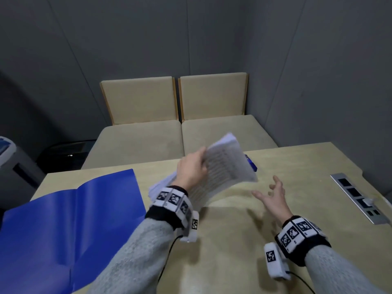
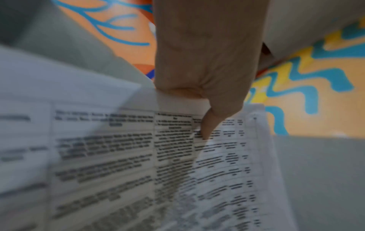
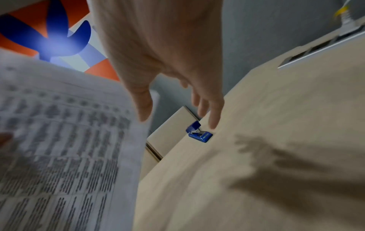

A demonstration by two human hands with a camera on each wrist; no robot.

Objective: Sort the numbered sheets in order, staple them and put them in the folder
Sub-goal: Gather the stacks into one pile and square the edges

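Observation:
My left hand grips a stack of printed sheets by its left edge and holds it tilted above the table. In the left wrist view the thumb presses on the top sheet, which carries tables of text. My right hand hovers to the right of the stack, fingers spread, holding nothing. A blue folder lies open at the left of the table. A small blue stapler sits near the table's far edge, mostly hidden behind the sheets in the head view.
The beige table has a metal socket strip set in at the right. Two beige upholstered seats stand beyond the far edge. A grey machine is at the far left.

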